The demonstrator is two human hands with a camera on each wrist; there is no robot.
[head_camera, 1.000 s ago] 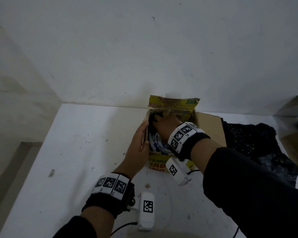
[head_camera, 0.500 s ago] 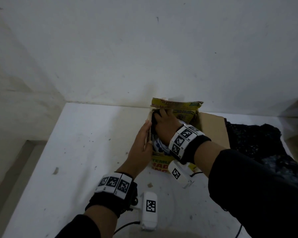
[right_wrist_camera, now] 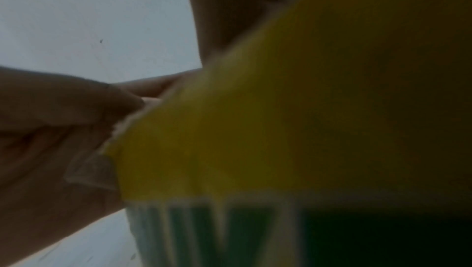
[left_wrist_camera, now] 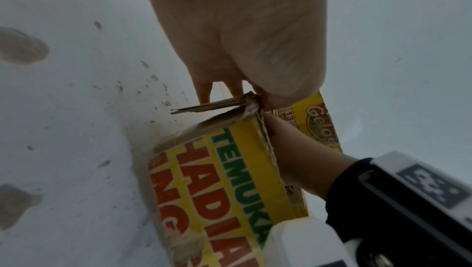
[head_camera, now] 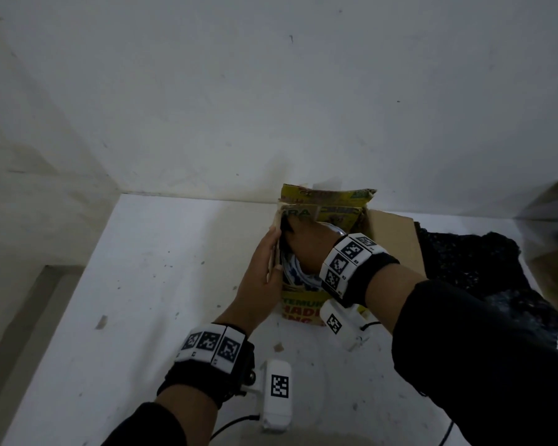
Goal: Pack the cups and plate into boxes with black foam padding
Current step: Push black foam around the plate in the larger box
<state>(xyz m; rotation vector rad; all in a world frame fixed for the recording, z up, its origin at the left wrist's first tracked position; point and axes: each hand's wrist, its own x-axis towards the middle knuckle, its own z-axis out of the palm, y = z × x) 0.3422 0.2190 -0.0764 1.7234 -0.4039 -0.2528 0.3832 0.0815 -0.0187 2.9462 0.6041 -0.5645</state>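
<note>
Head view: yellow printed box (head_camera: pixel 306 312) stands open on the white bench (head_camera: pixel 149 284), near the far wall (head_camera: pixel 271 91). Left hand (head_camera: pixel 264 272) lies along the box's left wall, fingers (head_camera: pixel 273 239) straight against the flap, thumb over the rim, bracing it. Right hand (head_camera: pixel 306 249) reaches down into the box; its fingers are hidden inside, so I cannot tell whether they are gripping anything or just pressing. A blue-and-white plate (head_camera: pixel 295 273) stands on edge inside the box, toward the left wall, with something dark, probably black foam, beside it at the far-left corner. Judgement: the step is seating the padding around the plate. To do it well, hold the left wall firm so it does not bow, and push the padding down evenly without levering on the plate rim. More black foam (head_camera: pixel 477 268) lies on the bench to the right, another cardboard box (head_camera: pixel 554 272) beyond it. Bench is speckled with debris; room is dim, walls bare.
</note>
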